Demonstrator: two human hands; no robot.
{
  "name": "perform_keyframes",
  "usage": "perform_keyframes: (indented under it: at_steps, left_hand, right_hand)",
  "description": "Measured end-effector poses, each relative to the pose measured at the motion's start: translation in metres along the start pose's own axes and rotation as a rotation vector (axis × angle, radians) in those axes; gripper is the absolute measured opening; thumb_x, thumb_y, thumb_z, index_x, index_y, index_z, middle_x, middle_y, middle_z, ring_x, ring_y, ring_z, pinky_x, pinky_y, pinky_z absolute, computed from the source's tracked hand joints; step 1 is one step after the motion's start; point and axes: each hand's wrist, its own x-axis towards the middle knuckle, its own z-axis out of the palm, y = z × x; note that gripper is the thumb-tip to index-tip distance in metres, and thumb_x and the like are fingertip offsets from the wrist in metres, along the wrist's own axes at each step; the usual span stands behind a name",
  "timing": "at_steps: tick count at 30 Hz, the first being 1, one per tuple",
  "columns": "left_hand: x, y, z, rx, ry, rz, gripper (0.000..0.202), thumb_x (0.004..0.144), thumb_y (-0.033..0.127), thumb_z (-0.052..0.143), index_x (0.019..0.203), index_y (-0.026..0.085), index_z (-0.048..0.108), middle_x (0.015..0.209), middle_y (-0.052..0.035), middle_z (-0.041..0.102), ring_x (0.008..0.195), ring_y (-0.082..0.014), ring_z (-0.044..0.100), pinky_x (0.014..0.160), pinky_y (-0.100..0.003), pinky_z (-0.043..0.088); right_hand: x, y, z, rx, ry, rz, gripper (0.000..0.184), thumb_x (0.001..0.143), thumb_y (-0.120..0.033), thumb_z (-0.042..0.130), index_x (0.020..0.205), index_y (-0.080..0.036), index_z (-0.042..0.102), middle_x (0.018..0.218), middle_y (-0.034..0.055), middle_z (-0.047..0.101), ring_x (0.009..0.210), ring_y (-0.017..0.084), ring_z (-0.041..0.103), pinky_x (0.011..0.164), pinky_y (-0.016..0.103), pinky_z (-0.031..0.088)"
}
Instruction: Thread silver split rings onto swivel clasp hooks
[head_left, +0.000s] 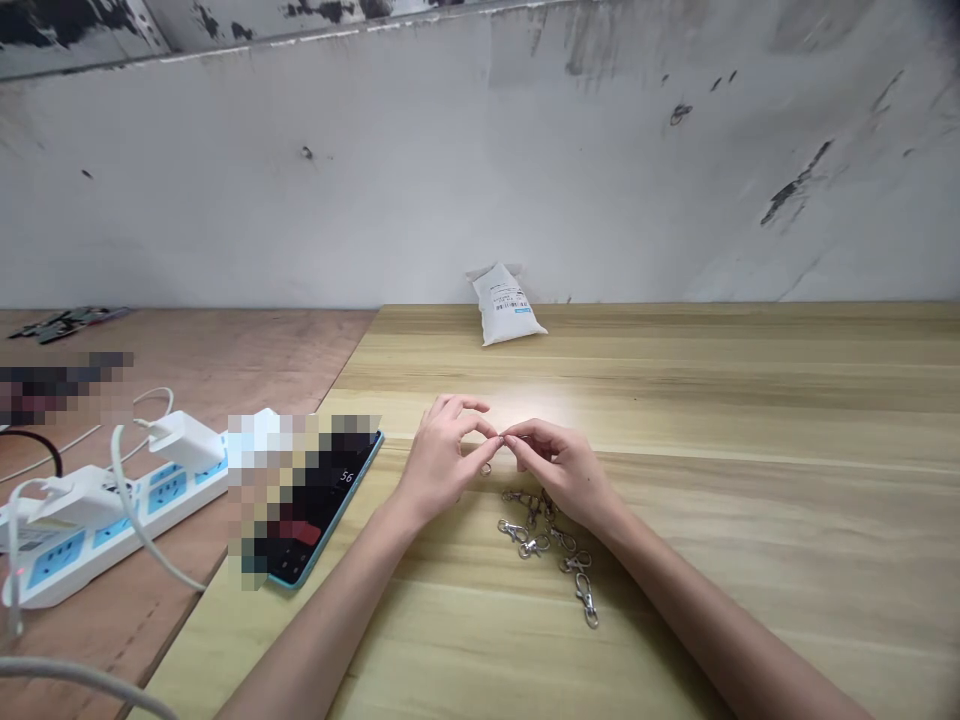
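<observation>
My left hand (441, 455) and my right hand (562, 465) meet above the wooden table, thumbs and index fingertips pinched together. Something tiny and metallic-looking sits between the fingertips, too small to make out. Just under my left thumb is a small metal ring (487, 468); whether it hangs from the fingers or lies on the table I cannot tell. Below my right hand lies a loose cluster of silver swivel clasps with rings, among them one clasp (533, 546) and, nearest to me, another clasp (585, 598). My right hand partly covers the cluster's far side.
A phone (330, 520) lies left of my left forearm. Farther left, a white power strip (97, 560) holds several plugged chargers, with cables running over the brown board. A white plastic packet (508, 308) rests at the table's back edge near the wall.
</observation>
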Motion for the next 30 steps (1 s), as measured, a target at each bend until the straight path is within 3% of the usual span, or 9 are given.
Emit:
perform_keyframes:
  at_steps: [9,15,20,30]
  left_hand:
    - [0.0023,0.0066,-0.0026,-0.310,-0.119,-0.226,0.014,0.085,0.030,0.063,0.078,0.022,0.071,0.119,-0.0079,0.061,0.121,-0.0249,0.052,0.107,-0.046,0.039]
    - [0.0034,0.0088,-0.0056,-0.430,-0.142,-0.329,0.020,0.083,0.035,0.064,0.072,0.019,0.070,0.121,-0.0091,0.059,0.110,-0.0256,0.060,0.087,-0.039,0.055]
    - [0.0035,0.0064,-0.0051,-0.456,-0.160,-0.329,0.021,0.083,0.034,0.063,0.072,0.018,0.071,0.121,-0.0104,0.059,0.101,-0.0243,0.064,0.071,-0.033,0.058]
    - [0.0042,0.0014,-0.0031,-0.331,-0.085,-0.282,0.013,0.079,0.023,0.067,0.067,0.020,0.072,0.115,-0.0103,0.063,0.112,-0.0263,0.061,0.088,-0.039,0.055]
  right_hand:
    - [0.0003,-0.0003,-0.0006,-0.157,0.035,-0.111,0.022,0.093,-0.029,0.053,0.094,-0.017,0.071,0.070,0.0027,0.068,0.054,0.011,0.049,0.051,0.024,0.036]
    - [-0.0019,0.0010,-0.0002,-0.287,0.064,-0.252,0.018,0.093,-0.024,0.054,0.096,-0.019,0.071,0.073,0.0015,0.070,0.051,0.010,0.048,0.052,0.023,0.037]
    - [-0.0026,0.0031,0.0007,-0.353,0.057,-0.280,0.020,0.095,-0.026,0.051,0.099,-0.023,0.071,0.080,0.0027,0.073,0.056,0.012,0.054,0.056,0.024,0.041]
    - [-0.0018,0.0041,0.0010,-0.357,0.037,-0.295,0.022,0.095,-0.026,0.051,0.099,-0.022,0.072,0.075,0.0032,0.071,0.057,0.013,0.053,0.057,0.025,0.040]
